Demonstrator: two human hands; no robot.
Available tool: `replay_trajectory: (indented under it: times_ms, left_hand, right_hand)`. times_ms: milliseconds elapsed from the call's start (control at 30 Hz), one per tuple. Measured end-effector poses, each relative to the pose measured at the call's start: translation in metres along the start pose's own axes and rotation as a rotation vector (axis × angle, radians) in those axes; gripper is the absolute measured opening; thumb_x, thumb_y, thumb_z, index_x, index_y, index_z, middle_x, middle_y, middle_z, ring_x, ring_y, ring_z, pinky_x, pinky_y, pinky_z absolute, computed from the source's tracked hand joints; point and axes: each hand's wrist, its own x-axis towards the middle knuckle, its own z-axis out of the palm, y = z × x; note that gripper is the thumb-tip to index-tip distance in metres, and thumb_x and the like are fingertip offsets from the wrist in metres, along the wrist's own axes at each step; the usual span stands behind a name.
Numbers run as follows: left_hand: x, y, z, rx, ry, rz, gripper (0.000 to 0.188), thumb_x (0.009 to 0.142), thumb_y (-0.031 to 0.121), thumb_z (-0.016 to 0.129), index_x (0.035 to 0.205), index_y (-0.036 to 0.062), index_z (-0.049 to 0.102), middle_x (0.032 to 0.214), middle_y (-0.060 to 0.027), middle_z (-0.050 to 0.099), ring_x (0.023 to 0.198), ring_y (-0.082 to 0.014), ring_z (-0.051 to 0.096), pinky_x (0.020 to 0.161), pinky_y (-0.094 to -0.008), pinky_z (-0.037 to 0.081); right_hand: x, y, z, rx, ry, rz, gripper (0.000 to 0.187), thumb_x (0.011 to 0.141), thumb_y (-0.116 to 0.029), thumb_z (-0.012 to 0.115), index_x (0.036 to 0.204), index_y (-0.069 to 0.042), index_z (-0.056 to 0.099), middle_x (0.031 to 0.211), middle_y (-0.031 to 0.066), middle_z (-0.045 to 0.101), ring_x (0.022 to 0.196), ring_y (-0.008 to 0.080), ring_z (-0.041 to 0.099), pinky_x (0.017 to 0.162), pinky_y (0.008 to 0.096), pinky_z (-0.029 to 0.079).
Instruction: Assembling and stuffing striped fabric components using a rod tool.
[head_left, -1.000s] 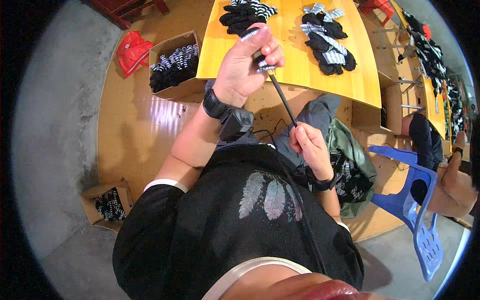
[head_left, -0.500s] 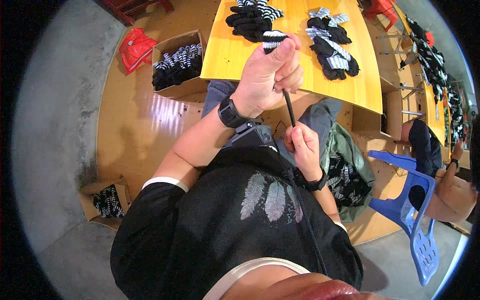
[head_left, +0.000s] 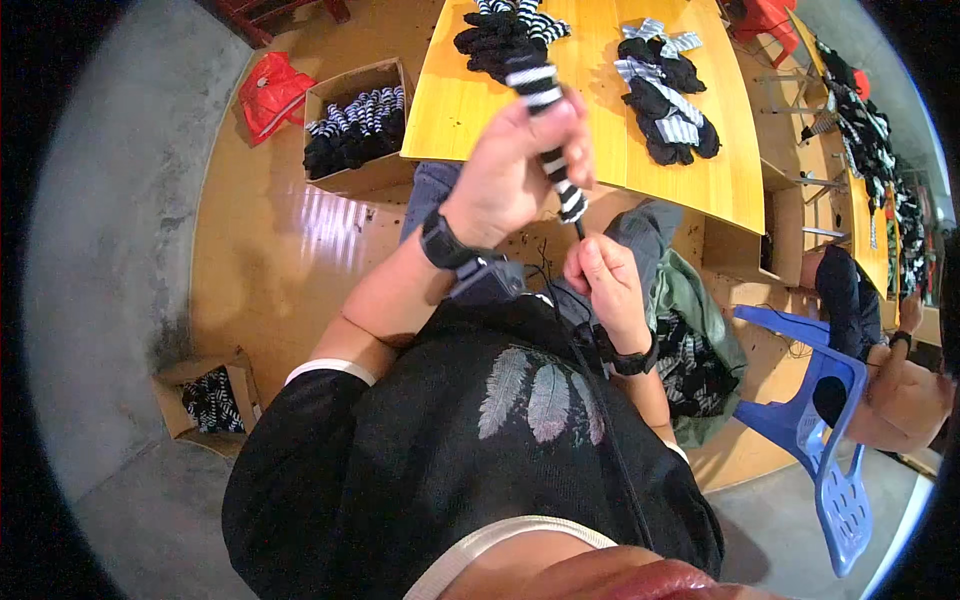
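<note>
A black-and-white striped knit tube [head_left: 570,200] runs through my left hand [head_left: 530,150], whose fingers are wrapped round it above the near table edge. Its top end, with broad stripes, sticks out above my thumb; the lower end hangs bunched just above my right hand [head_left: 608,285]. A short bit of thin black rod [head_left: 580,230] shows below the knit, and my right hand is closed on it with the thumb on top. What lies inside the knit is hidden. My left hand is slightly blurred.
The yellow table [head_left: 450,125] bears a striped knit pile [head_left: 495,45] and a grey-striped one [head_left: 665,95]. A cardboard box [head_left: 355,178] of knits stands left, a green sack [head_left: 735,350] right. Beyond are a blue chair [head_left: 815,430] and another person's arm [head_left: 890,385].
Striped knit now covers most of the rod between my hands, where bare rod showed before. More of it also sticks out above my left hand, which has shifted slightly down and left.
</note>
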Motion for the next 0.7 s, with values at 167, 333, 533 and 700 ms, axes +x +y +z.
replay_trajectory:
  times_ms: [167,333,533,700]
  left_hand:
    - [0.016,0.030,-0.012,-0.036,-0.088,0.094,0.028,0.087,0.037,0.043,0.082,0.0099,0.045,0.054,0.0053,0.027,0.045,-0.0061,0.026,0.046,-0.0200,0.025]
    - [0.010,0.002,0.005,-0.084,-0.122,0.012,0.028,0.087,0.039,0.042,0.084,0.0107,0.045,0.053,0.0036,0.028,0.043,-0.0069,0.025,0.041,-0.0213,0.023]
    - [0.000,-0.013,0.010,-0.120,-0.188,-0.052,0.027,0.086,0.036,0.044,0.084,0.0093,0.046,0.051,0.0043,0.029,0.043,-0.0055,0.025,0.039,-0.0207,0.021]
    - [-0.013,-0.019,0.014,-0.008,-0.242,-0.105,0.032,0.086,0.040,0.042,0.085,0.0079,0.044,0.049,0.0056,0.026,0.040,-0.0044,0.020,0.038,-0.0201,0.017]
  right_hand:
    - [-0.012,0.008,-0.003,-0.191,-0.002,-0.068,0.036,0.090,-0.025,0.040,0.062,-0.004,0.043,0.054,-0.0017,0.041,0.047,0.0063,0.035,0.043,0.0212,0.029]
    - [-0.010,0.009,0.007,-0.130,0.099,-0.063,0.037,0.090,-0.026,0.040,0.062,-0.003,0.043,0.053,-0.0009,0.041,0.047,0.0070,0.037,0.043,0.0217,0.029]
    - [-0.007,0.012,0.014,-0.051,0.131,-0.134,0.032,0.090,-0.023,0.039,0.065,-0.004,0.042,0.053,-0.0013,0.040,0.046,0.0060,0.033,0.043,0.0195,0.024]
    - [-0.003,0.009,0.023,0.103,0.145,-0.184,0.028,0.089,-0.020,0.041,0.067,-0.003,0.042,0.054,0.0004,0.041,0.045,0.0074,0.034,0.042,0.0207,0.025]
